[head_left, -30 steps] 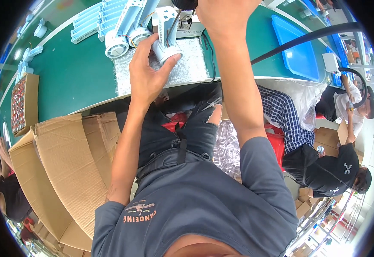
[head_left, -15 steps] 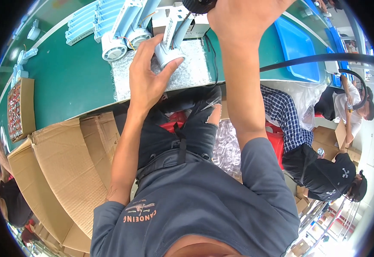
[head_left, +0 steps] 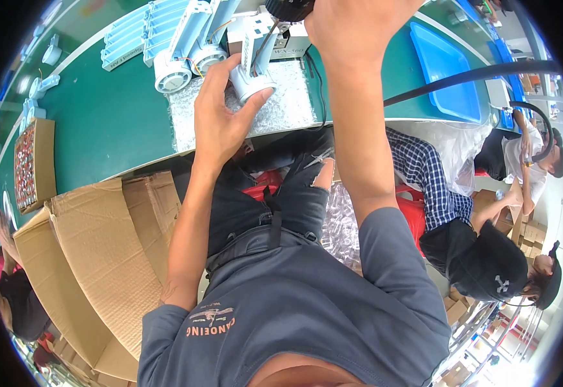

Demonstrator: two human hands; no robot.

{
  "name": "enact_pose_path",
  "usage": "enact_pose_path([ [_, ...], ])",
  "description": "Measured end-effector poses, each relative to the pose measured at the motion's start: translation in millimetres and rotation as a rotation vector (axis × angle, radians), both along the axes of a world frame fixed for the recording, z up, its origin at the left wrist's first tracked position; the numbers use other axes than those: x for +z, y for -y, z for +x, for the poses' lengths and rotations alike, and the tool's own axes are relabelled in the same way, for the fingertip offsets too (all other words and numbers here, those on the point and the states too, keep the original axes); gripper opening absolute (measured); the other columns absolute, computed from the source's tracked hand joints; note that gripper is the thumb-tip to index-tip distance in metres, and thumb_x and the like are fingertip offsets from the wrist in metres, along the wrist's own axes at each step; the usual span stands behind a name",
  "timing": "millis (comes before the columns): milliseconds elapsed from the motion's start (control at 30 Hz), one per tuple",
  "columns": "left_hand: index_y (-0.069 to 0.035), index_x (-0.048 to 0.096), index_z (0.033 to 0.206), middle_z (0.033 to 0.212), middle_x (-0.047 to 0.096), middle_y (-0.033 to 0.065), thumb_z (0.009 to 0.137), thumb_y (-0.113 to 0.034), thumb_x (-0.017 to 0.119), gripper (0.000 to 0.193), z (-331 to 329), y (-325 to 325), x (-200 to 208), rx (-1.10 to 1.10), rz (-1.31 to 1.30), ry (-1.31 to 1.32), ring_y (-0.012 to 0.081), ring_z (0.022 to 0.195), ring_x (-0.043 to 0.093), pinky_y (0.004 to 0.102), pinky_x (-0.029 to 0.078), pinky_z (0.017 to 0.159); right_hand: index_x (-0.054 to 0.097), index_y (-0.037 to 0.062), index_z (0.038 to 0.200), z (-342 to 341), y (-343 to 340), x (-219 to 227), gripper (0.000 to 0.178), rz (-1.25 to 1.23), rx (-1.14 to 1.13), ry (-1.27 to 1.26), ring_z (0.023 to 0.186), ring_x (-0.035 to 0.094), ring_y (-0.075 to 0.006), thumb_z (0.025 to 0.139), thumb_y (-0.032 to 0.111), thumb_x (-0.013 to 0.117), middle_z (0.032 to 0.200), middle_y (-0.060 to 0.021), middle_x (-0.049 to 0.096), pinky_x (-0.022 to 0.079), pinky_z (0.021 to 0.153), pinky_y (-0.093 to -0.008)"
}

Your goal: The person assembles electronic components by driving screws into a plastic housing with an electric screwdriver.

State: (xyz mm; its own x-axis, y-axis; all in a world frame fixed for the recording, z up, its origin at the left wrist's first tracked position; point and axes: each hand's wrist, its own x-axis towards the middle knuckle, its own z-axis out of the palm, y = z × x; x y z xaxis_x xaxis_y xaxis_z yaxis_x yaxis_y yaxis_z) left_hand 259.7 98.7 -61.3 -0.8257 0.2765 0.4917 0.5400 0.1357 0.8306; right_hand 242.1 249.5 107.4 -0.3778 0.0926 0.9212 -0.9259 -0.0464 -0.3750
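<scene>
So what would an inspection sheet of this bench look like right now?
Surface: green bench with a grey textured mat.
Job's things: white cylindrical housing with thin wires, upright on the mat.
Clutter: two similar white units lying behind; tray of small red parts; blue tray.
Hands: left hand grips the housing; right hand holds a dark tool above it.
Cables: black cable arcing to the right.
Surroundings: open cardboard boxes; seated co-workers to the right.
</scene>
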Motion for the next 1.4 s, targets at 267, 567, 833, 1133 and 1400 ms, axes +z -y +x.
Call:
enact_pose_path([
  [267,0.003,0.06,0.128,0.114,0.066,0.0172,0.081,-0.015,0.086,0.057,-0.7,7.8,0.9,-0.014,-0.012,0.004,0.0312,0.104,0.065,0.0375,0.051,0.092,0.052,-0.0022,0.132,-8.1,2.5,-3.8,0.04,0.069,-0.044,-0.202,0.05,0.057,-0.0094,0.106,0.027,0.062,0.088,-0.0066,0.065,0.044,0.042,-0.021],
  [567,0.003,0.06,0.129,0.117,0.065,0.0172,0.082,-0.01,0.085,0.055,-2.3,9.1,-0.3,-0.049,0.017,-0.005,0.0306,0.105,0.064,0.0369,0.05,0.093,0.053,-0.0013,0.13,1.6,24.0,-3.3,0.034,-0.052,-0.026,-0.1,0.049,0.051,-0.0039,0.103,0.017,0.066,0.078,-0.0009,0.062,0.037,0.042,-0.0191],
  [833,0.004,0.059,0.128,0.12,0.064,0.0205,0.081,-0.011,0.085,0.055,-3.7,1.1,-8.0,0.002,-0.019,-0.118,0.0372,0.109,0.064,0.0397,0.05,0.096,0.044,-0.0031,0.143,-16.5,17.5,-4.6,0.049,-0.072,-0.029,-0.252,0.057,0.057,-0.0136,0.101,0.012,0.065,0.073,-0.0023,0.061,0.046,0.053,-0.0285],
  [1133,-0.002,0.058,0.133,0.131,0.06,0.0187,0.082,-0.01,0.082,0.057,31.4,27.6,-0.3,0.064,-0.051,-0.167,0.0406,0.121,0.06,0.0423,0.048,0.103,0.043,0.0,0.138,54.0,-9.9,20.7,0.052,-0.394,-0.082,0.174,0.051,0.055,-0.017,0.105,0.036,0.061,0.077,-0.0097,0.06,0.048,0.048,-0.0303],
  [1400,-0.001,0.057,0.132,0.122,0.066,0.0097,0.08,-0.011,0.085,0.06,49.3,117.1,38.3,0.212,0.214,0.055,0.0209,0.113,0.067,0.0359,0.05,0.103,0.033,-0.0043,0.15,124.9,-51.9,-23.7,0.066,-0.102,-0.058,0.405,0.049,0.054,-0.0149,0.102,0.029,0.064,0.083,-0.0124,0.057,0.044,0.041,-0.0279],
])
